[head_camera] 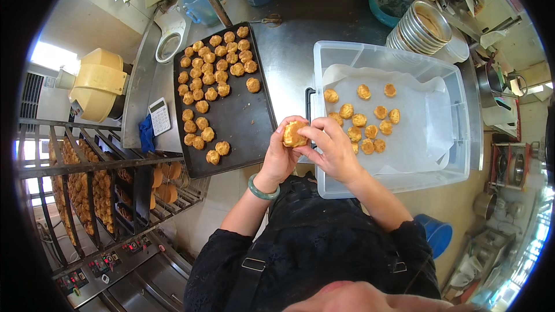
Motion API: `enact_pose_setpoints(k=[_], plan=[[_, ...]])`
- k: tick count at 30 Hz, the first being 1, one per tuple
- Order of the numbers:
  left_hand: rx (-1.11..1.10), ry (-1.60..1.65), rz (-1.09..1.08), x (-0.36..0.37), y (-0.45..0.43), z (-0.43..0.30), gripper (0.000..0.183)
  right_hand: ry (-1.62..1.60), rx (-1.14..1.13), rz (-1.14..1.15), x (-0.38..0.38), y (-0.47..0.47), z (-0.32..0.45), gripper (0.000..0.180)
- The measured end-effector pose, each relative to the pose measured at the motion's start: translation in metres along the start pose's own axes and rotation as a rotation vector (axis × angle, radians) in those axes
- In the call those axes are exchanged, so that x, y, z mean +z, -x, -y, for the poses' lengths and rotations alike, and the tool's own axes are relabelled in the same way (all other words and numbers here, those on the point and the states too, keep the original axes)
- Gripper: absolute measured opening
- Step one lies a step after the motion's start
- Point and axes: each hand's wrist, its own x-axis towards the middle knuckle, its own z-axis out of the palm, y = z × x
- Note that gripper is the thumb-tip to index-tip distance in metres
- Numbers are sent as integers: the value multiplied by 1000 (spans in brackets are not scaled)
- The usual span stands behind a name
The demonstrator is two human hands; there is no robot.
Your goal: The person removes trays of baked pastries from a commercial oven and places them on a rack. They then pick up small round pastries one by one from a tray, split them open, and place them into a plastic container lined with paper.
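A browned cream puff shell point(294, 134) is held between both hands, in front of the gap between tray and box. My left hand point(278, 151) grips it from the left side, and a green bangle circles that wrist. Thumb and fingers of my right hand point(331, 149) touch its right side. To the left lies a black baking tray point(243, 138) with many baked puffs point(221, 76) on it. To the right, a clear plastic box point(390, 186) lined with white paper point(407, 147) holds several more puffs point(359, 120), mostly in its left half.
A calculator point(160, 116) and blue cloth point(146, 134) lie left of the tray. Stacked round metal pans point(418, 28) stand behind the box, near a teal bowl point(388, 6). A metal rack point(108, 167) with loaded trays stands at the left. A blue bin point(433, 234) is on the floor.
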Motion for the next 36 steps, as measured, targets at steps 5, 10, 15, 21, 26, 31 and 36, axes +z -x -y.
enact_pose_setpoints(k=[5,10,15,21,26,31,36], plan=[[6,-236,-63,12,2,4,48,51,20,-52,3,9,-2,37],[108,-569,-40,-8,3,7,42,96,184,79,11,24,-4,27],[343,-2071,-769,-140,13,-23,57,383,354,43,-32,43,-56,23],[-168,-1988,-714,-237,36,-29,39,620,828,223,-72,60,-96,34],[-14,23,-242,-116,8,-21,36,97,270,127,-24,35,-46,42],[-113,130,-12,-8,4,-16,39,-45,23,53,5,5,-2,36],[-74,199,-38,13,6,-19,42,7,-101,-45,0,0,1,39]])
